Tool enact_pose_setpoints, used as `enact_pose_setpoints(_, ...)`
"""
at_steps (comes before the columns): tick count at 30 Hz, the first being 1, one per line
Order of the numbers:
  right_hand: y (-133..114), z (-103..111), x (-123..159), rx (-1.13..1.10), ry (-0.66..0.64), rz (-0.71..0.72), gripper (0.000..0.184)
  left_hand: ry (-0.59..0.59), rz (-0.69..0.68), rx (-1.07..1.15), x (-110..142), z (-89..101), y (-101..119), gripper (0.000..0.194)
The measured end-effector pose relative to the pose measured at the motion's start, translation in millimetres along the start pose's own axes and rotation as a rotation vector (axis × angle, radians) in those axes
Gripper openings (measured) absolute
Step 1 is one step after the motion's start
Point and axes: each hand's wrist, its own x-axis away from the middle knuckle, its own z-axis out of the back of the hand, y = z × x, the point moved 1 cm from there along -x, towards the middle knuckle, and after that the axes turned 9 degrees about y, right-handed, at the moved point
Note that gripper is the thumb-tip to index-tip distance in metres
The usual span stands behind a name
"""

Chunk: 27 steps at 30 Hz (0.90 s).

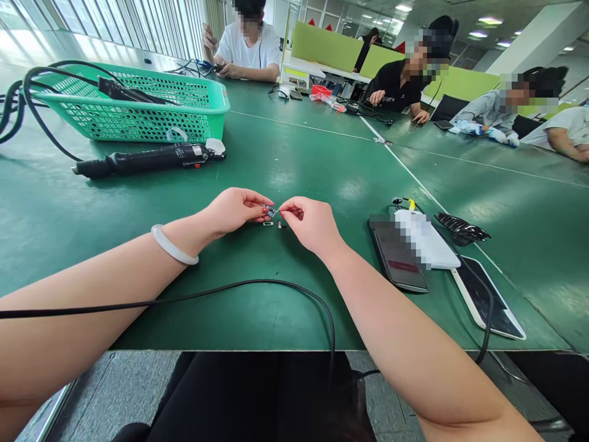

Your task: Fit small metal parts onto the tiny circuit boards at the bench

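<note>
Between thumb and fingers, my left hand (pixel 239 210) pinches a small circuit board (pixel 269 211) just above the green table (pixel 221 258). My right hand (pixel 309 222) comes to the board's right edge with thumb and forefinger pressed together. What those fingertips hold, if anything, is too small to make out. Under the board lie a small pale rectangular frame (pixel 268 224) and a tiny metallic part (pixel 279 225). A white bangle (pixel 175 245) circles my left wrist.
A green basket (pixel 151 120) with cables and a black electric screwdriver (pixel 151 159) lie at the left. At the right are a dark phone (pixel 398 255), a white-edged phone (pixel 492 301) and a black clip (pixel 461 227). A black cable (pixel 207 288) crosses in front. Several people sit across the table.
</note>
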Motion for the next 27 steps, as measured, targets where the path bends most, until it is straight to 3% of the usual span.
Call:
enact_pose_setpoints(6, -6.5, -0.4, 0.9, -0.070, 0.040, 0.065, 0.012, -0.100, -0.093, -0.057, 1.7, -1.4, 1.0, 0.025)
enact_pose_setpoints(12, -6.5, -1.1, 1.4, -0.087, 0.044, 0.058, 0.010, -0.112, -0.164, -0.076, 2.0, -1.4, 2.3, 0.030)
enact_pose_setpoints(19, -8.0, -1.6, 2.7, -0.140, 0.059, 0.011, 0.011, -0.046, -0.098, 0.043, 2.4, -3.5, 0.4, 0.024)
enact_pose_setpoints(27, -11.5, 0.2, 3.2, -0.127, 0.093, 0.024, 0.012, -0.180, -0.108, 0.099, 5.5, -4.6, 2.1, 0.038)
